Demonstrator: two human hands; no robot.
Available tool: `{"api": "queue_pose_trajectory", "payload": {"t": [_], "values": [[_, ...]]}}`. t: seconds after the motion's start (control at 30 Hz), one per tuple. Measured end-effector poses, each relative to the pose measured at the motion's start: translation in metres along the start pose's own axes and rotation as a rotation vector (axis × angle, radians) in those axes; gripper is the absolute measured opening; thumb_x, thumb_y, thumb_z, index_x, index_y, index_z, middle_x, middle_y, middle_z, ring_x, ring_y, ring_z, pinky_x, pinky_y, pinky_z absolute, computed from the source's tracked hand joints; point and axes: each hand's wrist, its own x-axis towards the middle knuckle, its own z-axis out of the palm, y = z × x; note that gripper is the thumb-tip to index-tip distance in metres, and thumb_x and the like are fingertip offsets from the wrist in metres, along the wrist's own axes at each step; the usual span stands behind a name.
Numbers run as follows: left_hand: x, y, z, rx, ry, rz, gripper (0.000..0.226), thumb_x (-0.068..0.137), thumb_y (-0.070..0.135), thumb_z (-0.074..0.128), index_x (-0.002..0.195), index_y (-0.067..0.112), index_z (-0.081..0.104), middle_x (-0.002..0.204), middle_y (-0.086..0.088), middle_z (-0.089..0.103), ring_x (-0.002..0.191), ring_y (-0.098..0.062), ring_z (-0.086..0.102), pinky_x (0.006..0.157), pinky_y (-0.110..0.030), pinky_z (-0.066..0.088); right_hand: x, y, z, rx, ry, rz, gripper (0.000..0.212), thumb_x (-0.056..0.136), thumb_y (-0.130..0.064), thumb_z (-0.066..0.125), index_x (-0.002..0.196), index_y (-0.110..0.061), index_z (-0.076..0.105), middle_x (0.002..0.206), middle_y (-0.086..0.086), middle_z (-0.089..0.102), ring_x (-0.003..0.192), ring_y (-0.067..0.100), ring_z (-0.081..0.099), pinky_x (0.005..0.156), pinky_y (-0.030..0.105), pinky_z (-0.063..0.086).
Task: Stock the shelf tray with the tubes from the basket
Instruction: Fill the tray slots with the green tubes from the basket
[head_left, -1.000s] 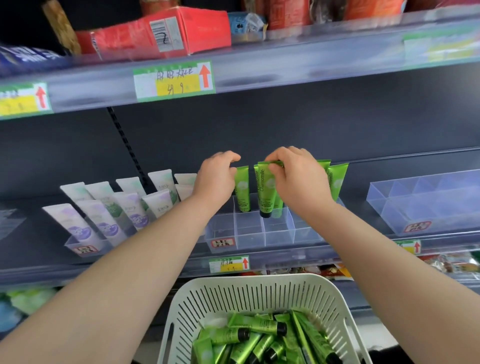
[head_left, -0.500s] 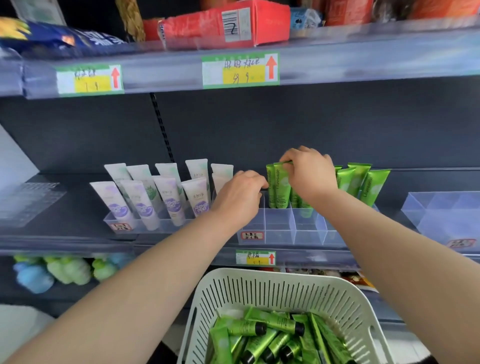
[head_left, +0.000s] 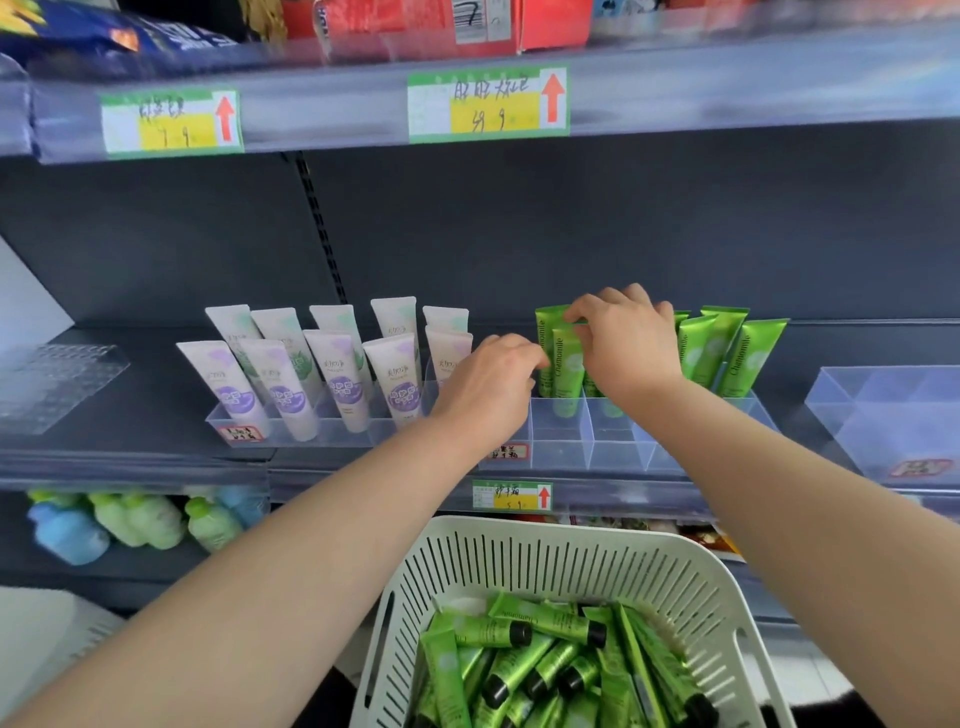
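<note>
A: What's different from a second ago?
B: The green tube (head_left: 567, 364) that was held above now stands in a far-left cell of the shelf tray (head_left: 587, 449). The right hand (head_left: 628, 348) has its fingers (head_left: 577, 315) pinching the top crimp.
A: And the left hand (head_left: 488, 387)?
B: Curled just beside it; I cannot tell if it holds anything. Many tubes (head_left: 545, 654) remain in the basket (head_left: 519, 545).

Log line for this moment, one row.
step: placing | right hand: pinches green tube top, tube in clear tray | left hand: beside tube, grip unclear | basket: holds spare tubes
</note>
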Motion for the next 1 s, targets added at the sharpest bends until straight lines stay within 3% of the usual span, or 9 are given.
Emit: {"api": "queue_pose_trajectory", "payload": {"t": [0.23, 0.47, 0.63, 0.77, 0.9, 1.0], "values": [[-0.025, 0.009, 0.009, -0.039, -0.027, -0.011, 0.029, 0.094, 0.006, 0.053, 0.120, 0.014, 0.064, 0.126, -0.001, 0.059, 0.116, -0.021, 0.050, 0.091, -0.036, 0.044, -0.052, 0.000, 0.008, 0.032, 0.194, -0.075, 0.023, 0.082, -0.009, 0.067, 0.102, -0.019, 0.069, 0.095, 0.004, 0.066, 0.091, 0.034, 0.055, 0.069, 0.040, 0.038], [-0.077, 0.011, 0.046, -0.110, -0.110, -0.048, 0.030, 0.093, 0.004, 0.054, 0.119, 0.014, 0.064, 0.124, 0.000, 0.062, 0.118, -0.018, 0.051, 0.097, -0.034, 0.043, -0.133, 0.008, 0.039, 0.088, 0.106, -0.075, 0.024, 0.080, -0.006, 0.069, 0.100, -0.020, 0.068, 0.093, 0.002, 0.066, 0.088, 0.033, 0.057, 0.067, 0.039, 0.040], [-0.123, 0.006, 0.084, -0.136, -0.226, -0.150, 0.031, 0.094, 0.009, 0.055, 0.123, 0.017, 0.063, 0.127, 0.002, 0.060, 0.122, -0.015, 0.050, 0.104, -0.029, 0.038, -0.188, 0.019, 0.068, 0.061, -0.079, -0.006, 0.025, 0.078, -0.010, 0.072, 0.099, -0.024, 0.069, 0.093, -0.001, 0.066, 0.089, 0.029, 0.058, 0.068, 0.040, 0.044], [-0.158, -0.004, 0.115, -0.130, -0.338, -0.293, 0.032, 0.096, 0.014, 0.055, 0.127, 0.019, 0.058, 0.133, 0.003, 0.056, 0.126, -0.013, 0.049, 0.108, -0.028, 0.034, -0.224, 0.024, 0.089, 0.029, -0.331, 0.033, 0.033, 0.082, -0.010, 0.066, 0.108, -0.029, 0.066, 0.106, -0.005, 0.065, 0.102, 0.025, 0.056, 0.079, 0.040, 0.042], [-0.184, -0.018, 0.139, -0.144, -0.387, -0.463, 0.026, 0.094, 0.014, 0.057, 0.120, 0.018, 0.062, 0.121, 0.003, 0.062, 0.110, -0.013, 0.059, 0.095, -0.024, 0.046, -0.242, 0.024, 0.110, 0.054, -0.585, 0.026, 0.037, 0.091, -0.012, 0.053, 0.122, -0.033, 0.056, 0.122, -0.008, 0.055, 0.116, 0.019, 0.044, 0.090, 0.037, 0.037], [-0.198, -0.026, 0.147, -0.126, -0.406, -0.527, 0.031, 0.095, 0.013, 0.057, 0.124, 0.019, 0.060, 0.126, 0.004, 0.060, 0.115, -0.012, 0.057, 0.097, -0.024, 0.045, -0.244, 0.017, 0.127, 0.051, -0.732, 0.017, 0.043, 0.090, -0.010, 0.053, 0.128, -0.030, 0.050, 0.130, -0.007, 0.051, 0.123, 0.019, 0.041, 0.097, 0.038, 0.036]]}}
